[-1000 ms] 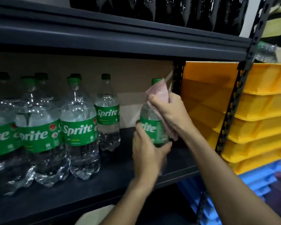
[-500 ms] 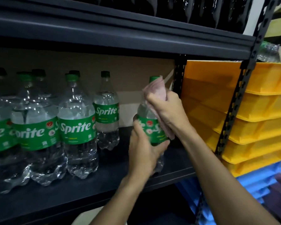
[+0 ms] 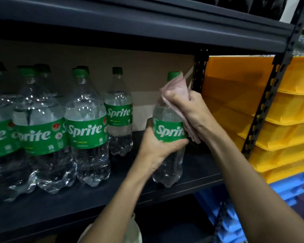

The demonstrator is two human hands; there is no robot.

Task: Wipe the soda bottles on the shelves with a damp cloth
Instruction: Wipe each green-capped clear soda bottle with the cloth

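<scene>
A small clear Sprite bottle (image 3: 167, 118) with a green cap and green label stands near the front right of the dark shelf (image 3: 102, 195). My left hand (image 3: 156, 146) grips it around the label's lower edge. My right hand (image 3: 188, 106) presses a pink cloth (image 3: 175, 88) against the bottle's neck and right shoulder; the cloth hangs down behind the label. Another small Sprite bottle (image 3: 119, 111) stands further back. Several large Sprite bottles (image 3: 86, 130) fill the shelf's left half.
A dark shelf board (image 3: 147, 23) runs close above the bottle caps. A black perforated upright (image 3: 199, 72) stands just right of the cloth. Stacked yellow bins (image 3: 277, 120) and blue crates (image 3: 286, 192) sit to the right. Brown cardboard (image 3: 147, 71) backs the shelf.
My left hand has turned the held bottle so its Sprite label faces me. The cloth in my right hand stays at the neck, shifting slightly. The view has drifted a little.
</scene>
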